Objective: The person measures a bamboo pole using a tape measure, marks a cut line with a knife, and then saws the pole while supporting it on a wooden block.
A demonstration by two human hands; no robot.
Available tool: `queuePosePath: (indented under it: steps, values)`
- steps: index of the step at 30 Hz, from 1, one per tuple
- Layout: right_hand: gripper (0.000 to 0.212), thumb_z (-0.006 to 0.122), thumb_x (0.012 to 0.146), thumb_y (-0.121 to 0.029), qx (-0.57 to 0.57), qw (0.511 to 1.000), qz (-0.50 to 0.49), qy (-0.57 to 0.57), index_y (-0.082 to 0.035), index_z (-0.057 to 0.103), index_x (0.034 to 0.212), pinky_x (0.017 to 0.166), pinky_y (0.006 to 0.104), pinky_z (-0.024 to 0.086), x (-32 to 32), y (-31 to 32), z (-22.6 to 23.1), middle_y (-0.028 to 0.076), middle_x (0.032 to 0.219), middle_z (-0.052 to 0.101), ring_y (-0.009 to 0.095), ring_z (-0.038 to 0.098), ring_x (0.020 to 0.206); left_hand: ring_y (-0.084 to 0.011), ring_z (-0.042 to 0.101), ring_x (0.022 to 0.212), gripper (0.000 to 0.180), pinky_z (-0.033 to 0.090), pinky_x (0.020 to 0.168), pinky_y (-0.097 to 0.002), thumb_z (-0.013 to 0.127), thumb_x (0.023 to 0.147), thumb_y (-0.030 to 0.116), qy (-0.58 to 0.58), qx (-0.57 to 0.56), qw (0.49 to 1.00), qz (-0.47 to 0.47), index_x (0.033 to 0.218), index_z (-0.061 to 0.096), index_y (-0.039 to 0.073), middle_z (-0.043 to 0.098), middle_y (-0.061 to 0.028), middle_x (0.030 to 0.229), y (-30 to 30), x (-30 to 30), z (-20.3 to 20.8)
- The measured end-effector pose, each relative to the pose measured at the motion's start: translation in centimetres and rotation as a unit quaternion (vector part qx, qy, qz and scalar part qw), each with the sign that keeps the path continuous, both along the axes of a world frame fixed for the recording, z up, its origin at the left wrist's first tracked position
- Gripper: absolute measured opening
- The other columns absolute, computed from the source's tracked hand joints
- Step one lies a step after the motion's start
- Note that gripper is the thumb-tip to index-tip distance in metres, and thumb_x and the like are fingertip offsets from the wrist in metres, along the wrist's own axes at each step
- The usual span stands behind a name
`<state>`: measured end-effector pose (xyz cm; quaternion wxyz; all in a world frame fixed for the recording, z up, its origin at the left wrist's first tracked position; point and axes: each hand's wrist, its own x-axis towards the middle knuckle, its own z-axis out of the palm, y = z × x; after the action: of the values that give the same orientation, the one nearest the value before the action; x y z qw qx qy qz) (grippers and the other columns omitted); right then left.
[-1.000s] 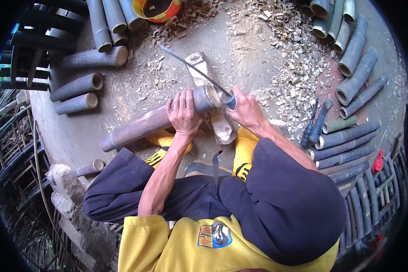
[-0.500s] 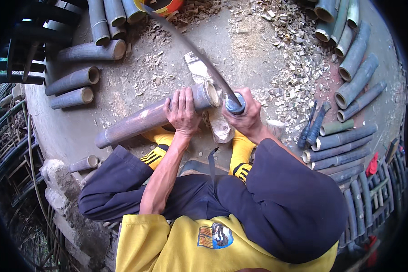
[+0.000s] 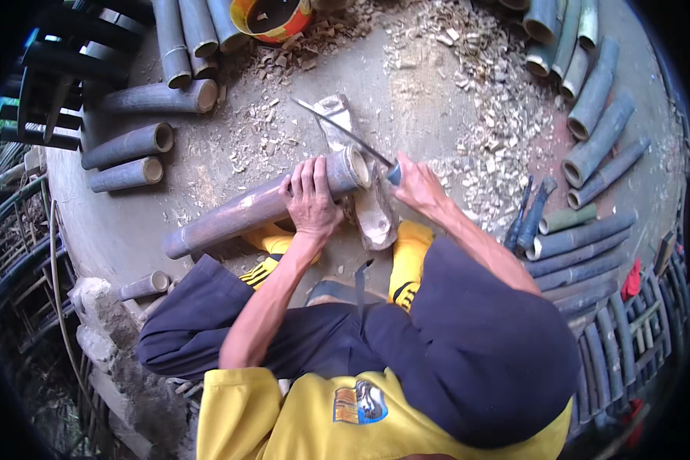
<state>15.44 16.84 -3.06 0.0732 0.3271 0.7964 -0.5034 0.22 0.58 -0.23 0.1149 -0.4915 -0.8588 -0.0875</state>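
My left hand (image 3: 311, 198) is wrapped over a thick brown bamboo tube (image 3: 241, 213) near its right end. The tube slants across in front of my shins, its cut right end resting by a pale worn wooden block (image 3: 374, 213). In my right hand (image 3: 420, 188) is the blue handle of a machete, my fingers closed round it. Its long dark blade (image 3: 341, 130) points up and left, just beyond the tube's right end and over the far part of the block. Whether the blade touches the tube, I cannot tell.
Bamboo tubes (image 3: 134, 175) lie at the left, and several more (image 3: 598, 161) line the right side. Wood chips (image 3: 506, 123) litter the floor. A red and yellow bowl (image 3: 287, 32) of dark liquid stands at the far side. Rough stone (image 3: 100, 314) lies at my left.
The machete has come down from a raised position to a lower one near the tube's end, with my right hand turning. My left hand and the tube stay almost in place.
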Motion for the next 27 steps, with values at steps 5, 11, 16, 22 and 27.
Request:
queuePosePath:
  steps: [5, 11, 16, 22, 27]
  values:
    - [0.023, 0.061, 0.074, -0.003, 0.051, 0.978, -0.072, 0.188, 0.000, 0.047, 0.093, 0.049, 0.0379, 0.054, -1.0, -1.9, 7.6, 0.022, 0.068, 0.061, 0.033, 0.064, 0.054, -0.0259, 0.056, 0.104, 0.088, 0.034, 0.093, -0.0506, 0.084, 0.043, 0.028, -0.316, -0.245, 0.915, -0.050, 0.122, 0.048, 0.013, 0.060, -0.0060, 0.111, 1.8, -4.0, 3.5]
    - [0.027, 0.068, 0.075, -0.003, 0.055, 0.992, 0.019, -0.109, 0.002, 0.051, 0.095, 0.062, 0.0320, 0.057, 0.7, -0.7, -0.1, 0.014, 0.076, 0.066, 0.024, 0.066, 0.062, -0.0242, 0.055, 0.108, 0.085, 0.036, 0.095, -0.0453, 0.081, 0.043, 0.020, -0.218, -0.099, 0.970, -0.041, 0.120, 0.049, 0.009, 0.059, -0.0074, 0.114, 0.5, -0.7, 1.7]
    - [0.025, 0.065, 0.075, -0.005, 0.038, 0.986, -0.061, 0.151, -0.003, 0.047, 0.094, 0.051, 0.0345, 0.056, -0.4, -1.9, 6.7, 0.016, 0.071, 0.064, 0.029, 0.066, 0.057, -0.0228, 0.054, 0.109, 0.076, 0.035, 0.097, -0.0439, 0.077, 0.049, 0.015, -0.121, -0.045, 0.991, -0.017, 0.120, 0.052, 0.008, 0.058, -0.0075, 0.114, -0.6, -0.1, 0.9]
    - [0.029, 0.066, 0.073, -0.006, 0.076, 0.996, 0.011, -0.039, -0.002, 0.045, 0.091, 0.056, 0.0416, 0.055, -0.4, -0.8, 3.1, 0.020, 0.074, 0.063, 0.036, 0.066, 0.062, -0.0222, 0.055, 0.109, 0.070, 0.035, 0.096, -0.0431, 0.075, 0.053, 0.016, -0.132, -0.040, 0.990, -0.022, 0.119, 0.053, 0.008, 0.059, -0.0061, 0.113, 0.4, 0.4, 0.9]
    - [0.028, 0.065, 0.073, -0.004, 0.028, 0.985, -0.068, 0.157, 0.000, 0.045, 0.092, 0.057, 0.0447, 0.053, -1.2, -2.1, 8.4, 0.022, 0.074, 0.062, 0.036, 0.066, 0.068, -0.0222, 0.055, 0.108, 0.066, 0.035, 0.095, -0.0429, 0.074, 0.055, 0.017, -0.092, -0.027, 0.995, -0.012, 0.117, 0.054, 0.008, 0.059, -0.0061, 0.112, -0.3, 0.2, 0.4]
